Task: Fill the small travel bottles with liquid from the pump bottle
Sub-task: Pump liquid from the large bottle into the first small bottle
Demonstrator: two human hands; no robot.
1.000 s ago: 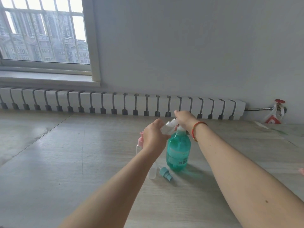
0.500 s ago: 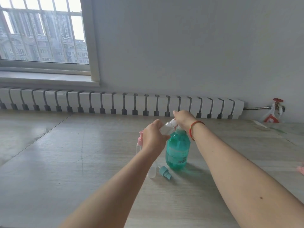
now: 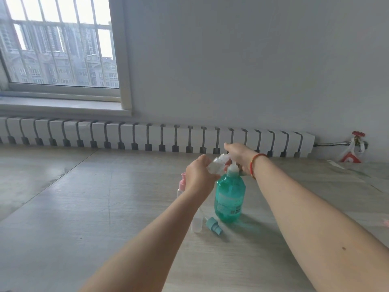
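Although the half-second just past has moved almost nothing, the small differences matter: both hands have kept their posts at the teal pump bottle [image 3: 229, 199], which stands upright on the counter [image 3: 84, 218]. Left of that bottle, a pink-capped travel bottle [image 3: 181, 185] stands half hidden behind the left wrist. The left hand [image 3: 199, 178], fingers curled, still grips a clear travel bottle [image 3: 216, 166], tilted with its mouth toward the white pump nozzle [image 3: 233, 168]. Below it, just left of the pump bottle's base, another clear bottle [image 3: 196, 225] and a loose teal spray cap [image 3: 213, 226] lie unmoved. Right of the nozzle, the right hand [image 3: 240, 155] stays over the pump head; whether its fingers press flat or curl I cannot tell. Judging by this steadiness, pumping into the held bottle is under way, with the others unfilled.
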